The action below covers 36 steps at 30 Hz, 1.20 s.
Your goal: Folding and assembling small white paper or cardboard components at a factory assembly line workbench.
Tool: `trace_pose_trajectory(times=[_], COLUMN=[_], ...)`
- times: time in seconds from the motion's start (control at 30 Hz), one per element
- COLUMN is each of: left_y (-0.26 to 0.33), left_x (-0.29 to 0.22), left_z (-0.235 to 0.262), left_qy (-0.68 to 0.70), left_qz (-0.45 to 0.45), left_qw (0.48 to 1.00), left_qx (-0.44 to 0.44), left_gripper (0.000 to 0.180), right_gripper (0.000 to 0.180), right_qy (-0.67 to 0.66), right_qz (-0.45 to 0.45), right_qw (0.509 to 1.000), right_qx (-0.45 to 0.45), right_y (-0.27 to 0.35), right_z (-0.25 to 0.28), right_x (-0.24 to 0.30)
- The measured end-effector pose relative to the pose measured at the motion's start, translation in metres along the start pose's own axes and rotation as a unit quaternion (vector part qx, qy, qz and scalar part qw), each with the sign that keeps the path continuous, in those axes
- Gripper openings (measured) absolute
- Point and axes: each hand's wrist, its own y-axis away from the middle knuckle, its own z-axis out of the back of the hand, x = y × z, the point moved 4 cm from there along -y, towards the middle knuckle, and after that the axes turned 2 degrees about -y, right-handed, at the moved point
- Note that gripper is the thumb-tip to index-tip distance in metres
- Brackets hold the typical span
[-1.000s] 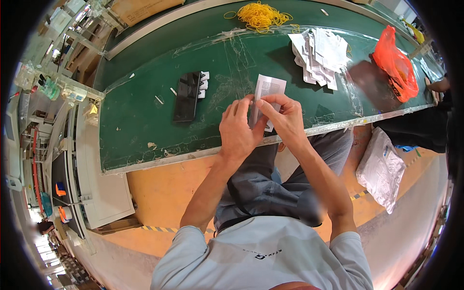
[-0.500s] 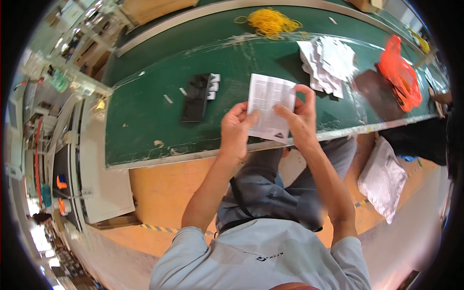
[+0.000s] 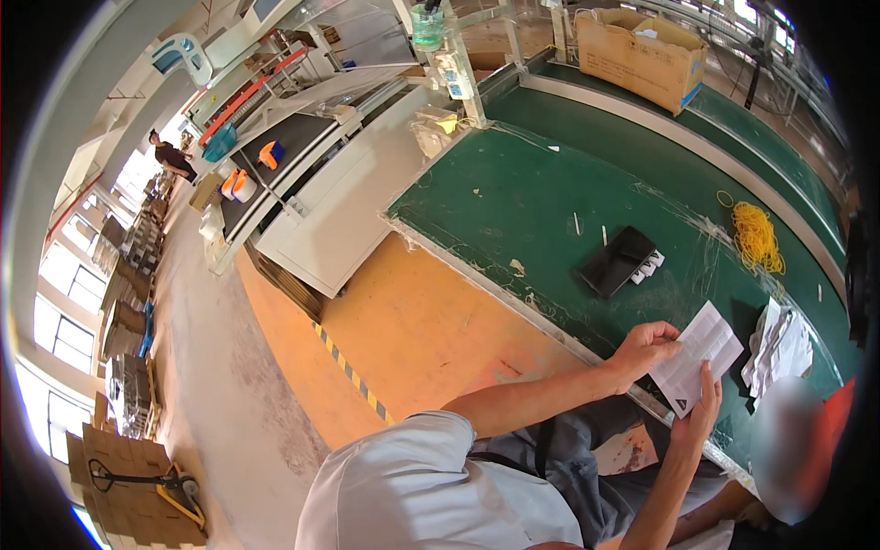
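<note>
A white printed leaflet (image 3: 698,356) is between my two hands, over the near edge of the green table. My left hand (image 3: 645,352) pinches its left side, fingers curled and thumb on the paper. My right hand (image 3: 701,410) grips the lower right side, with the thumb lying on the sheet. Beyond my left hand lies a flat black rectangular object (image 3: 616,260), with several small white folded pieces (image 3: 649,268) along its right side. A loose pile of white papers (image 3: 775,353) rests to the right of the leaflet.
A tangle of yellow bands (image 3: 757,238) lies on the green table (image 3: 513,211). Part of a red plastic bag (image 3: 838,426) shows at the right. A cardboard box (image 3: 637,57) stands at the back. Leftward are a pallet jack (image 3: 183,500) and a distant person (image 3: 172,158).
My view has swung left, so the table and hands now appear lower and to the right. The leaflet stays in both hands, now tilted in the picture.
</note>
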Motion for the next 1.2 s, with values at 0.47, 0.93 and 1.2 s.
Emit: trace_pose_trajectory(times=[0.47, 0.93, 1.2], left_y=[-0.004, 0.009, 0.043], left_x=[0.007, -0.015, -0.076], left_z=[0.0, -0.002, 0.011], left_qy=[0.017, -0.262, -0.366], left_qz=[-0.002, -0.154, -0.399], left_qw=[1.0, 0.952, 0.84], left_qx=[0.004, -0.03, -0.037], left_gripper=[0.019, 0.033, 0.02], right_gripper=[0.04, 0.039, 0.019], right_qy=[-0.077, -0.044, 0.676], right_qz=[-0.055, -0.006, 0.457], right_qw=[0.995, 0.998, 0.574], right_qx=[0.023, -0.041, 0.064], right_y=[0.002, -0.012, -0.011], right_z=[0.01, 0.027, -0.016], right_x=[-0.002, 0.01, 0.048])
